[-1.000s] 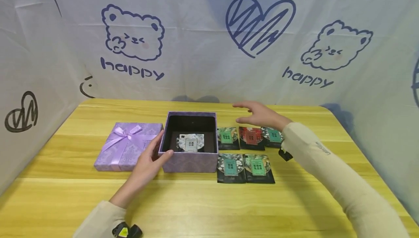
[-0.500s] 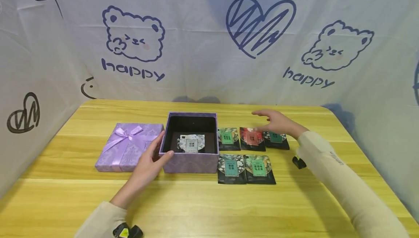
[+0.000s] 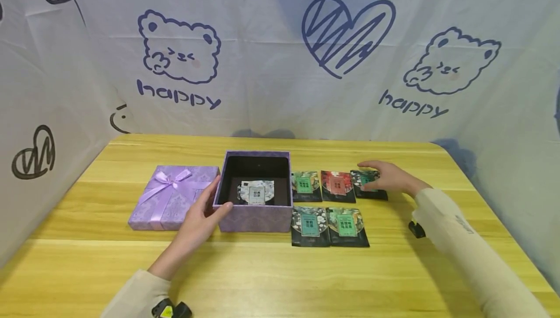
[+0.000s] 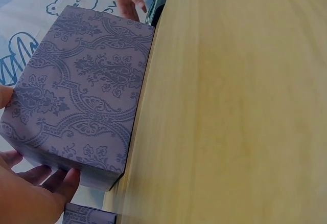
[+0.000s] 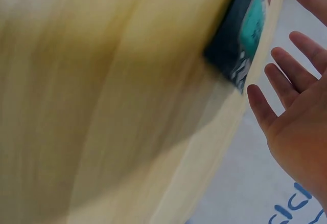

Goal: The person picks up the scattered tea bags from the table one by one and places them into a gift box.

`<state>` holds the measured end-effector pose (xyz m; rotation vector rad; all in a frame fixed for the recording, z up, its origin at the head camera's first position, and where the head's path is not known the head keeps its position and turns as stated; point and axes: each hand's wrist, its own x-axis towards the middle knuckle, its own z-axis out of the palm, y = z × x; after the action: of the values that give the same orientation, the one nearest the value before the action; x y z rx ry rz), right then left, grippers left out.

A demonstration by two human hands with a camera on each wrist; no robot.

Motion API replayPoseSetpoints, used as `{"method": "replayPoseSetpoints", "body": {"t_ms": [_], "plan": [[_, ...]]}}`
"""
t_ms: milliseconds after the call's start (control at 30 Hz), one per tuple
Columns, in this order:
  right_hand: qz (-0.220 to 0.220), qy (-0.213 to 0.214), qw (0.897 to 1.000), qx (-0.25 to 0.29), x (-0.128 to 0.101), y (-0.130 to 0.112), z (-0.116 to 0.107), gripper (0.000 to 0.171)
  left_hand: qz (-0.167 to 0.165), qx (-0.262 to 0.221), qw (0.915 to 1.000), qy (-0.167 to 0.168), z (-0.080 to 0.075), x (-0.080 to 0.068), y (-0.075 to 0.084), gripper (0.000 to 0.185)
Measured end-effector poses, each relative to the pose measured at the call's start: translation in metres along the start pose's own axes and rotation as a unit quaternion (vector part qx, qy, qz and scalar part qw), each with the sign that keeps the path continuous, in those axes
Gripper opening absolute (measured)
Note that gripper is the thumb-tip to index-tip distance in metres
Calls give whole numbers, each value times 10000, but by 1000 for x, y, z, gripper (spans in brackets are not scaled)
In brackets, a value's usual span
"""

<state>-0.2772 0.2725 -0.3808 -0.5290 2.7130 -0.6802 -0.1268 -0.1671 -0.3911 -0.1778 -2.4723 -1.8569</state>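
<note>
An open purple patterned box [image 3: 255, 218] [image 4: 87, 86] stands mid-table with one grey-white packet [image 3: 255, 192] lying inside. My left hand [image 3: 201, 216] [image 4: 30, 193] rests against its front left corner, thumb on the front rim, straight fingers along the left wall. To the right of the box lie several dark packets: green [image 3: 305, 185], red [image 3: 336, 185] and teal [image 3: 367, 190] in the back row, two more [image 3: 309, 224] [image 3: 346, 224] in front. My right hand [image 3: 389, 176] [image 5: 296, 116] is open with spread fingers at the teal packet [image 5: 245, 35]; whether it touches is unclear.
The box's purple lid [image 3: 172, 196] with a ribbon bow lies flat just left of the box. The wooden table [image 3: 280, 279] is walled on three sides by a white printed cloth [image 3: 280, 65].
My right hand has drawn back from above the box's right side, moving right and down to the far-right teal packet. The left hand and the box have stayed put.
</note>
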Motion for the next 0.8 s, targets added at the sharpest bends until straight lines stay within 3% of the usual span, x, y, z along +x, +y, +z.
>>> {"method": "replayPoseSetpoints", "body": {"t_ms": [433,800], "plan": [[193,-153,9993,292,-18,17,3,88,-1,35,10000,-22,0,0,-1,70],[248,-103,9995,152,-24,22,1,89,-4,-12,10000,-7,-1,-1,0,70]]}}
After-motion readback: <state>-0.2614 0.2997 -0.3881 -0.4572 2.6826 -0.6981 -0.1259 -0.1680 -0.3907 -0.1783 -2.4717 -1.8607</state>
